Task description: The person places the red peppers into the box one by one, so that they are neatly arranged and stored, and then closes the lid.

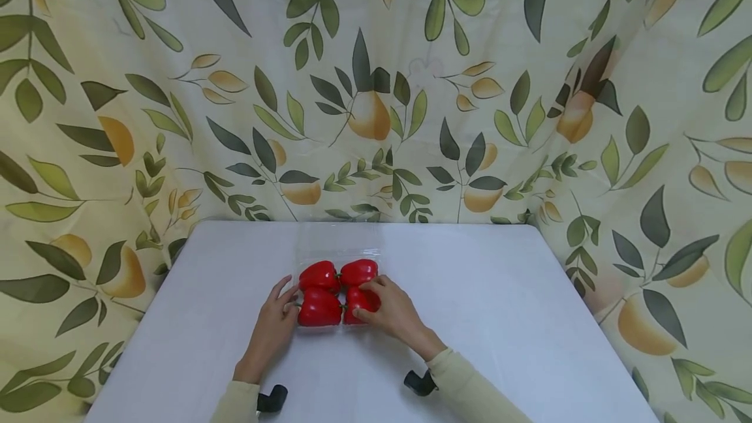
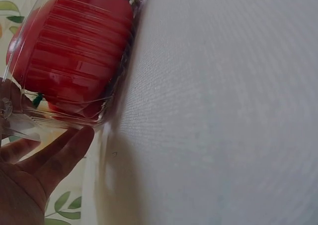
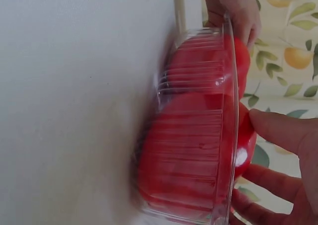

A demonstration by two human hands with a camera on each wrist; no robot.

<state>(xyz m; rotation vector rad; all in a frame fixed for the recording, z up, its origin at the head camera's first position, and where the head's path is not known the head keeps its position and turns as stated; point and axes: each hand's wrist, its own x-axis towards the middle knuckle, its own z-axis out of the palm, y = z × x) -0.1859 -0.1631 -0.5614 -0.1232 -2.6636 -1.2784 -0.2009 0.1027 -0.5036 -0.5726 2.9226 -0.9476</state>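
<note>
Red bell peppers [image 1: 320, 307], several of them with green stems, sit in a clear ribbed plastic container [image 2: 62, 120] on the white table. My right hand [image 1: 392, 309] holds the front right pepper [image 3: 244, 150] by its top, thumb and fingers spread about it; the pepper's lower part is inside the container. At the container's left end, my left hand [image 1: 276, 317] holds the rim, with one finger over it and others below, outside the wall. The back peppers [image 1: 359, 271] are untouched by the right hand.
Behind the peppers, a clear plastic lid [image 1: 339, 237] lies folded back towards the table's far edge. The white table [image 1: 482, 292] extends to both sides. A curtain [image 1: 376, 168] with leaf and fruit prints hangs behind it. Black wrist devices [image 1: 420, 384] show below the sleeves.
</note>
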